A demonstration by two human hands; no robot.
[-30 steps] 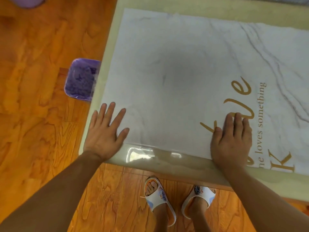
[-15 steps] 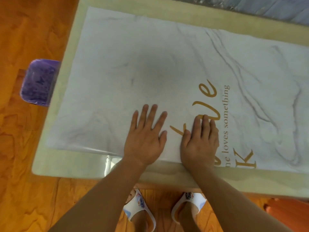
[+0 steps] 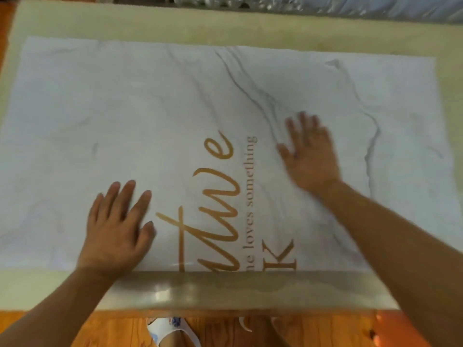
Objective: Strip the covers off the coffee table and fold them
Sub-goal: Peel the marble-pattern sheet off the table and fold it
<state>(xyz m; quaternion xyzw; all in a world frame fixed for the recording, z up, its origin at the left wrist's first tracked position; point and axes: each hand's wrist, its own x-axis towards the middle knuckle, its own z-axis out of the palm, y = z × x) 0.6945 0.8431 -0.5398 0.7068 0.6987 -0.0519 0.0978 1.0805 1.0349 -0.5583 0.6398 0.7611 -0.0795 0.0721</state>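
Since half a second ago, when both hands sat side by side at the near edge of the white marble-print cover with gold lettering [image 3: 175, 103], they have spread apart: the left hand [image 3: 117, 226] lies flat, fingers wide, left of the lettering, while the right hand [image 3: 310, 154], blurred, fingers straight, has swept right of it and further in. The cover lies flat on the beige desk [image 3: 250, 31], holding nothing gripped. Looks like smoothing, folding or stripping not yet started.
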